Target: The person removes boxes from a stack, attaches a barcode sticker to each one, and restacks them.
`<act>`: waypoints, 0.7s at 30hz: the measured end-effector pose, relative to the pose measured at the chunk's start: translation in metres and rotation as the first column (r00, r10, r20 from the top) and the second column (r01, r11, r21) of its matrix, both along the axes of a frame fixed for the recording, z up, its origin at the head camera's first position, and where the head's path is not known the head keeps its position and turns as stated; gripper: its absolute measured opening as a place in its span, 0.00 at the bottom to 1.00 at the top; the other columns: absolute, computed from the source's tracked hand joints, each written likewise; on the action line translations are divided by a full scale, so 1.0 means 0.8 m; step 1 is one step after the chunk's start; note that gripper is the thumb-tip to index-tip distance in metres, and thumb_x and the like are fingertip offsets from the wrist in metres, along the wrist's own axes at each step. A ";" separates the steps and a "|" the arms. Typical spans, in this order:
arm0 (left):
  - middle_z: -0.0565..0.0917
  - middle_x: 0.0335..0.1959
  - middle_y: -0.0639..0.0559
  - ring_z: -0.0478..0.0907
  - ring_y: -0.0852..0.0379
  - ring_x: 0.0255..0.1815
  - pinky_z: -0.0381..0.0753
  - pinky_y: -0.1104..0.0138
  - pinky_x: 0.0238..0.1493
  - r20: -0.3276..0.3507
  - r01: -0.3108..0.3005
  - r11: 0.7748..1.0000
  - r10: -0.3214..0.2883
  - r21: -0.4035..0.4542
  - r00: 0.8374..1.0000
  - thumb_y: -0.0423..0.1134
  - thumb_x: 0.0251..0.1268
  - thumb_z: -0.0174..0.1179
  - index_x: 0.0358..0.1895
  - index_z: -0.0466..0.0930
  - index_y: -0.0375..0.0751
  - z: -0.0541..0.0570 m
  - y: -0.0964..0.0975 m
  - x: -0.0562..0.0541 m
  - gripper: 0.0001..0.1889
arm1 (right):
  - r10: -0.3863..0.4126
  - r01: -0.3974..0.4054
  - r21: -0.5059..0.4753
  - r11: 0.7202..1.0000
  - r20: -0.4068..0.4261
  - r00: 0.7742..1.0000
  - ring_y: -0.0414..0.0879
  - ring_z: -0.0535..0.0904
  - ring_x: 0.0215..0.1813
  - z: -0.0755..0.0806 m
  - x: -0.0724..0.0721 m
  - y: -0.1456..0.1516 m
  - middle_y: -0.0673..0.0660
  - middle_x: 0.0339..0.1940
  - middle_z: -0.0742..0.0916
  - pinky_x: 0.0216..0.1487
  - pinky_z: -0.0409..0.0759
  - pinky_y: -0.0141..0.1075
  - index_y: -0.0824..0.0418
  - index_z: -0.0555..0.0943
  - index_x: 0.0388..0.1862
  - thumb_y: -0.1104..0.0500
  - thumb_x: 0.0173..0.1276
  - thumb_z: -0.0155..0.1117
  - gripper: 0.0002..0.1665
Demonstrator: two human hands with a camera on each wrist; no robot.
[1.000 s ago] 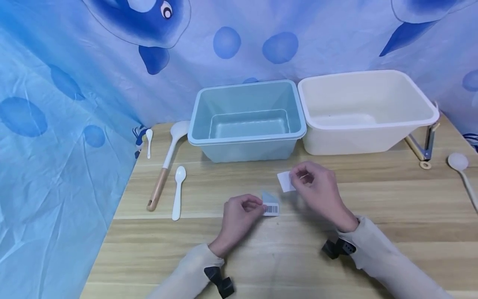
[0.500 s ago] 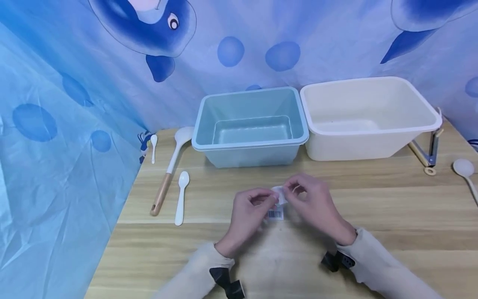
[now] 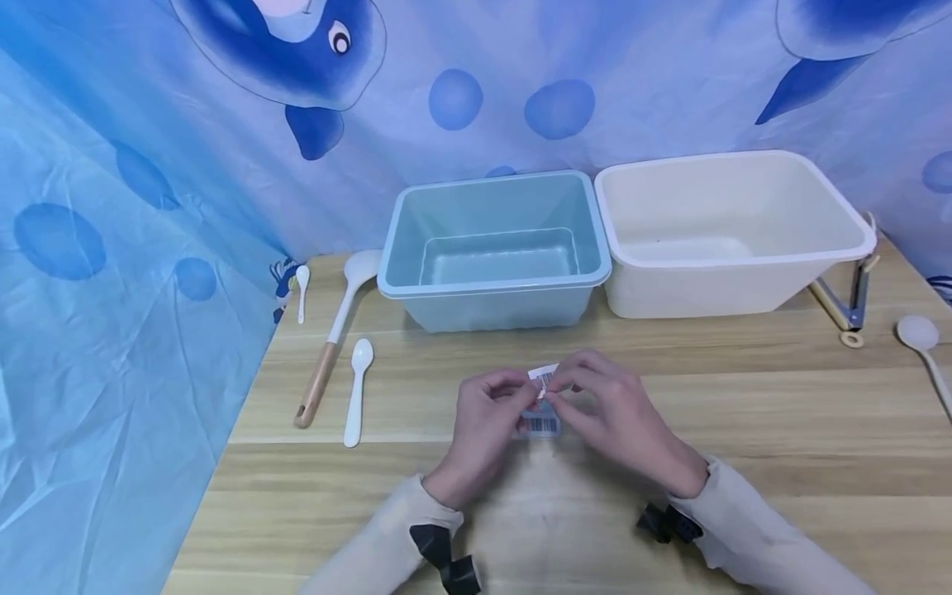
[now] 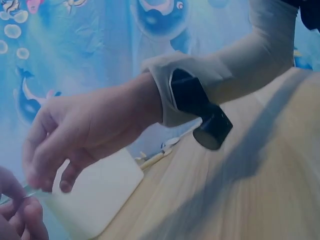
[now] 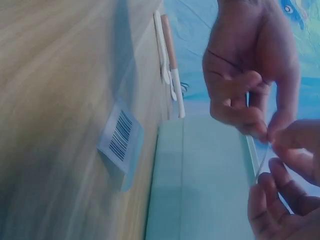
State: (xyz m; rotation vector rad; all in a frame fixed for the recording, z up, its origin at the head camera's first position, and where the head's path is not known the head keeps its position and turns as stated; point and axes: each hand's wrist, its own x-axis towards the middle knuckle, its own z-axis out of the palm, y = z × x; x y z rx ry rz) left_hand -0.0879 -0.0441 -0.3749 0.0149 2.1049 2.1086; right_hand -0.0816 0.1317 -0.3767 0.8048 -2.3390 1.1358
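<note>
Above the table, a small white label with a barcode [image 3: 542, 376] is pinched between both hands. My left hand [image 3: 482, 421] grips its left side with thumb and fingertips, and my right hand [image 3: 613, 417] pinches it from the right. In the right wrist view that label shows only as a thin, slightly bent edge [image 5: 261, 165] between the fingertips. Just below the hands, a second barcode piece with a clear bluish part [image 5: 121, 135] lies on the wooden table, one end seeming slightly raised. Fingers partly cover both pieces in the head view.
A light blue bin [image 3: 494, 310] and a white bin [image 3: 692, 293] stand side by side at the back. To the left lie a small spoon [image 3: 301, 293], a white spoon [image 3: 359, 392] and a wooden-handled ladle [image 3: 320, 376]. Farther right are tongs [image 3: 848, 306] and another spoon [image 3: 918, 335].
The right hand has brought its white label left and down to the left hand, which has left the barcode piece on the table and now pinches the label too. The barcode side has turned into view.
</note>
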 end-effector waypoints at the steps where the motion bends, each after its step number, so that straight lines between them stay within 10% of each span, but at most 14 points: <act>1: 0.84 0.22 0.44 0.76 0.61 0.19 0.73 0.73 0.18 -0.013 0.002 1.000 -0.002 -0.021 1.000 0.30 0.59 0.63 0.35 0.84 0.29 0.000 -0.002 0.000 0.06 | -0.013 0.013 -0.012 1.000 -0.001 1.000 0.39 0.80 0.38 0.001 -0.001 0.001 0.49 0.38 0.84 0.37 0.82 0.31 0.57 0.84 0.32 0.67 0.55 0.72 0.08; 7: 0.86 0.29 0.38 0.80 0.61 0.23 0.79 0.73 0.24 -0.144 0.026 0.989 -0.048 -0.148 0.988 0.32 0.60 0.65 0.35 0.85 0.33 0.003 -0.019 -0.001 0.05 | -0.073 0.113 -0.226 0.968 0.177 0.981 0.38 0.80 0.42 0.004 -0.008 0.011 0.57 0.39 0.85 0.39 0.82 0.26 0.62 0.83 0.33 0.73 0.55 0.70 0.09; 14: 0.86 0.32 0.40 0.81 0.60 0.29 0.83 0.73 0.31 -0.200 0.074 0.978 -0.114 -0.195 0.973 0.31 0.61 0.64 0.36 0.85 0.32 0.006 -0.035 -0.002 0.05 | 0.085 0.113 -0.342 0.933 0.515 0.853 0.40 0.84 0.39 0.000 -0.011 0.007 0.57 0.40 0.87 0.41 0.83 0.31 0.61 0.83 0.38 0.66 0.63 0.67 0.05; 21: 0.88 0.28 0.44 0.83 0.52 0.27 0.81 0.73 0.27 -0.215 0.008 0.957 -0.073 -0.290 0.974 0.34 0.59 0.66 0.35 0.87 0.37 -0.002 -0.046 -0.010 0.05 | 0.009 0.118 -0.281 0.952 0.414 0.910 0.37 0.83 0.34 -0.007 -0.021 -0.013 0.55 0.34 0.89 0.37 0.83 0.29 0.60 0.85 0.35 0.66 0.59 0.71 0.05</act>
